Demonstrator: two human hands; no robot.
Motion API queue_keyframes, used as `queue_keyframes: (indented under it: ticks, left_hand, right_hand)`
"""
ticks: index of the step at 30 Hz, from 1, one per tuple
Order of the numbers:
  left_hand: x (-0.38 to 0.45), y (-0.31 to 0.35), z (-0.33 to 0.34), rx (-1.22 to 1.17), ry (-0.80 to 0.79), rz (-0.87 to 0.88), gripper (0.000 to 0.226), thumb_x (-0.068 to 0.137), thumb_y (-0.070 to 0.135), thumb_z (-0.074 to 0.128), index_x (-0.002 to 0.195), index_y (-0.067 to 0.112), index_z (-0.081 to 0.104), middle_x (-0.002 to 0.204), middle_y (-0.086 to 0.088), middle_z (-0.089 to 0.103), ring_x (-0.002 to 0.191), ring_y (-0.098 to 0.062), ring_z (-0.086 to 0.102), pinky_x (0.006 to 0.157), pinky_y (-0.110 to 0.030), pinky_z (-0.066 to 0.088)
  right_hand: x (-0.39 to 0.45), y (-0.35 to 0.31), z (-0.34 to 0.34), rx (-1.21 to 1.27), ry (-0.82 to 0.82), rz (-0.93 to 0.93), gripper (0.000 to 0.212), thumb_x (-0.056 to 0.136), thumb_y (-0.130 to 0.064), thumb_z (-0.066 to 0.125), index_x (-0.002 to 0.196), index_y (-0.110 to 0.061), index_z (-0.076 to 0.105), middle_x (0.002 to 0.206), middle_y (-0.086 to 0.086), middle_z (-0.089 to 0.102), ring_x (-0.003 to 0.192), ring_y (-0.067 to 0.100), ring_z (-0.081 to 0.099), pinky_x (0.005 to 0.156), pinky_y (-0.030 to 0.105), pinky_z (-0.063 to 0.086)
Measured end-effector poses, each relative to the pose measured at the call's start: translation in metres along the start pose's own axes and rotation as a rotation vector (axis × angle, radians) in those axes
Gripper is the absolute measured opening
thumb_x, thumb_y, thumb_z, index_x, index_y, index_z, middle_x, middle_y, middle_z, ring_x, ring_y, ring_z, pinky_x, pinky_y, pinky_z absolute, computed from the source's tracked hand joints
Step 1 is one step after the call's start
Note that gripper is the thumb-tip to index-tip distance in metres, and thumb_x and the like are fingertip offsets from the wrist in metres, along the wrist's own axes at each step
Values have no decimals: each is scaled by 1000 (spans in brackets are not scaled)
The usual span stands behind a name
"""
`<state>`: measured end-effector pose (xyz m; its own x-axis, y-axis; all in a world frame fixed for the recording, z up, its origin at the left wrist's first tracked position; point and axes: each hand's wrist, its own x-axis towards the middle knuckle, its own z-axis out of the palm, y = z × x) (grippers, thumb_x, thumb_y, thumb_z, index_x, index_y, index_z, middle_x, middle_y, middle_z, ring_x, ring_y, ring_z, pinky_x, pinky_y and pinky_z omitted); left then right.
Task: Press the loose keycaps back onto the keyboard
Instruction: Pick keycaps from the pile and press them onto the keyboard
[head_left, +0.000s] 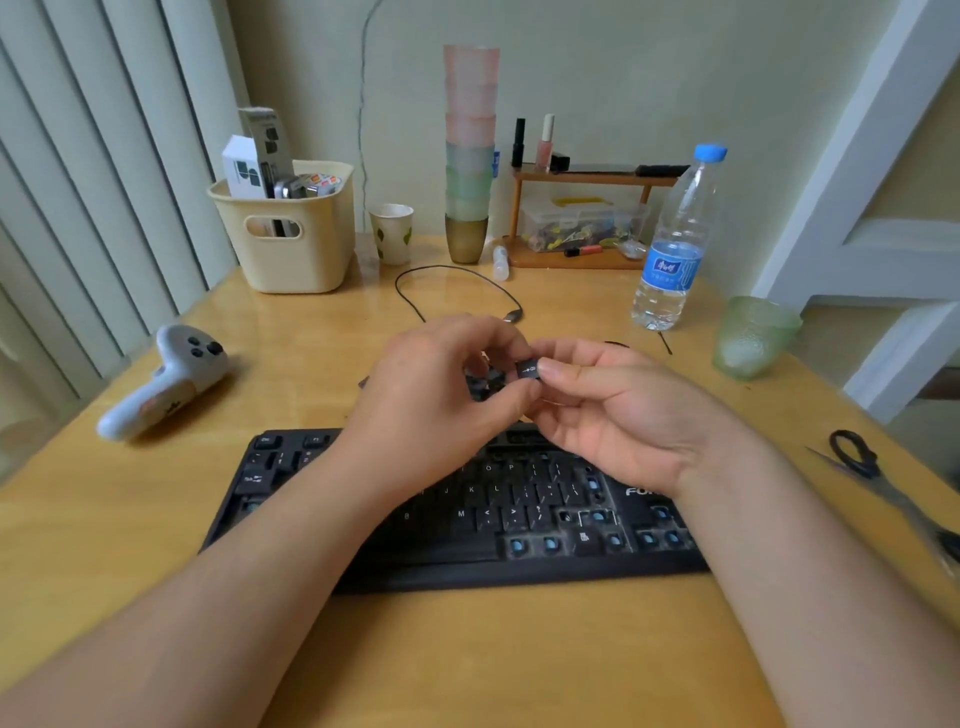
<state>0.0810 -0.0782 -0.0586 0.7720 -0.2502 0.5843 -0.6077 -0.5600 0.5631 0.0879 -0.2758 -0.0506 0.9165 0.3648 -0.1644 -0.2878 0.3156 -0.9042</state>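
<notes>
I see both hands above keyboard (467, 514); right hand (618, 415) grip pinches keycap (527, 370); left hand (441, 400) fingers pinched on it too.

Two bare forearms reach in from the bottom corners, with no sleeves, watch, bracelet or rings showing on them. The left hand (441, 395) and right hand (618, 410) are ungloved. The fingers (558, 370) have short, plain nails without polish, and the wrists are uncovered.
</notes>
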Motion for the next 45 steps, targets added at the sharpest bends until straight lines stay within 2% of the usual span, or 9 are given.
queue_keyframes:
  ticks: [7, 14, 20, 24, 30, 33, 36, 41, 45]
  left_hand:
    - [-1, -1, -1, 6, 17, -5, 20, 82, 34, 85, 94, 41, 70, 89, 24, 68, 91, -7, 64, 73, -13, 45]
    - [-4, -2, 1, -57, 26, -18, 20, 82, 32, 86, 95, 38, 71, 89, 22, 71, 91, -8, 62, 72, -10, 41]
    - [-6, -3, 3, -137, -7, -56, 21, 83, 36, 86, 97, 37, 70, 92, 20, 72, 94, -12, 66, 80, -36, 55]
    - [-6, -3, 3, -172, -24, -70, 23, 82, 36, 87, 99, 36, 71, 92, 17, 72, 94, -12, 68, 83, -40, 56]
    - [-6, -5, 2, -169, -32, -93, 22, 81, 38, 87, 97, 35, 73, 90, 19, 73, 91, -9, 68, 81, -29, 54]
    - [-4, -6, -1, -131, -31, -94, 21, 81, 39, 86, 97, 35, 73, 89, 21, 73, 89, -4, 68, 74, -12, 45]
    - [-3, -7, -2, -136, -50, -119, 22, 79, 36, 87, 97, 33, 75, 86, 20, 74, 86, -2, 69, 73, -8, 43]
    - [-3, -7, 0, -169, -66, -146, 23, 78, 32, 89, 95, 32, 75, 86, 17, 75, 84, -4, 70, 75, -10, 47]
    - [-2, -6, 1, -165, -61, -162, 26, 76, 32, 91, 93, 32, 72, 85, 16, 74, 80, -3, 69, 72, -8, 45]
  right_hand:
    - [0, -2, 0, 5, -12, -9, 23, 84, -7, 66, 106, -10, 68, 100, 14, 75, 85, 20, 72, 77, 28, 53]
    - [-2, -2, 1, -54, 11, -48, 17, 99, -3, 56, 105, -12, 69, 99, 15, 76, 82, 20, 72, 74, 30, 54]
    - [-2, 1, 2, -181, 63, -113, 12, 93, -10, 64, 95, -16, 74, 94, 12, 75, 77, 16, 70, 78, 32, 52]
    - [-3, 1, 1, -265, 75, -168, 10, 82, -21, 69, 90, -16, 71, 84, 6, 73, 74, 16, 66, 75, 31, 51]
    - [-2, 2, 0, -517, 95, -326, 4, 98, -14, 65, 97, -14, 69, 89, 13, 76, 77, 22, 71, 79, 42, 57]
    - [-4, 0, -3, -756, 92, -416, 13, 98, -8, 67, 100, -21, 70, 84, 6, 78, 80, 21, 75, 82, 43, 59]
    - [-7, -3, -8, -946, 141, -481, 26, 89, -14, 80, 97, -38, 76, 89, -8, 78, 87, 13, 75, 89, 43, 58]
    - [-10, -2, -9, -1098, 227, -604, 29, 80, -20, 89, 94, -43, 77, 86, -20, 75, 81, 2, 71, 77, 20, 54]
    - [-9, 2, -9, -1194, 230, -673, 25, 81, -21, 86, 101, -36, 81, 81, -14, 74, 75, 6, 70, 71, 22, 57]
